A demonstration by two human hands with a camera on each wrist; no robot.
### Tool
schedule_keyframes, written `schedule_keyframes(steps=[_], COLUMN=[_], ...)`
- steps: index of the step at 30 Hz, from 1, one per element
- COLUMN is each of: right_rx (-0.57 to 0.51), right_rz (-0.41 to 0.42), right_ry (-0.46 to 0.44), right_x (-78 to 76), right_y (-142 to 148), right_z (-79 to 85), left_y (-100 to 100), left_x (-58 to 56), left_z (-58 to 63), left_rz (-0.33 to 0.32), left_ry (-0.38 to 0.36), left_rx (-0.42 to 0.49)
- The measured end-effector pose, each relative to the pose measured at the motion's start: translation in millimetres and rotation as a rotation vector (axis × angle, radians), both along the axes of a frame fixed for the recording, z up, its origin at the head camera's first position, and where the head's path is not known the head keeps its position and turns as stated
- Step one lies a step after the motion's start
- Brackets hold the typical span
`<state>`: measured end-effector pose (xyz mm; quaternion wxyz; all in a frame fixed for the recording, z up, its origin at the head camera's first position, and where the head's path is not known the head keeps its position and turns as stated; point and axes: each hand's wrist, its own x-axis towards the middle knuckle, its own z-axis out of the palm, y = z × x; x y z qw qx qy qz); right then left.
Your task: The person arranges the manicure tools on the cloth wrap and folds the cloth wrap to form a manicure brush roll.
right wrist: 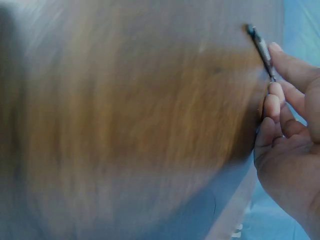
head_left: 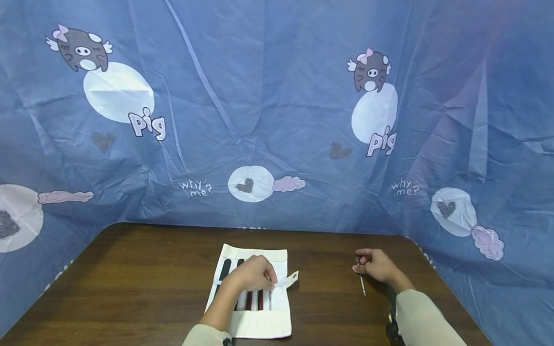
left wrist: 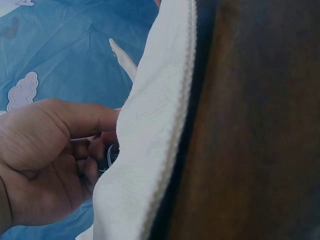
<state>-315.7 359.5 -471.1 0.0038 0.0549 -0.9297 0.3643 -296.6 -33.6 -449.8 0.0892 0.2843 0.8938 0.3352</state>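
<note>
A white cloth tool roll [head_left: 259, 324] lies unfolded on the table, with several slim tools tucked in it, some black and some dark red. My left hand [head_left: 255, 273] is over its right half, and the fingertips pinch the pale elastic band [head_left: 280, 284] that crosses the tools. In the left wrist view the roll's raised edge [left wrist: 155, 100] hides part of those fingertips. Off to the right, my right hand [head_left: 375, 265] pinches a thin metal tool [head_left: 362, 284] between thumb and fingers. Its knurled shaft [right wrist: 261, 49] shows in the right wrist view; its exact kind is unclear.
A short strap with a snap [head_left: 293, 278] sticks out from the roll's right side. Brown wood table [head_left: 130, 283] surrounds the roll. Blue printed cloth [head_left: 277, 120] hangs behind the table and along its sides.
</note>
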Motion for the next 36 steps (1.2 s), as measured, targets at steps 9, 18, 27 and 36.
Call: schedule_keyframes(steps=[9,18,27,36], right_rx=[-0.05,-0.085,-0.168,-0.099], right_rz=[-0.033,-0.078,-0.112,-0.125], right_ry=[-0.023,-0.034,-0.049,0.008], right_x=[1.2,-1.0,-0.1,1.6], right_y=[1.1,0.9,-1.9,-2.8], right_z=[-1.2,-1.8,-2.7,-1.1], left_y=[0.9,1.3,1.8,1.3], left_x=[0.6,1.4,0.8,0.3], left_z=[-0.9,-0.9,-1.5,-2.4], left_rz=[0.009,0.02,0.026,0.021], left_ry=[-0.011,-0.021,-0.019,-0.016], left_rx=[-0.005,-0.005,-0.007,-0.001])
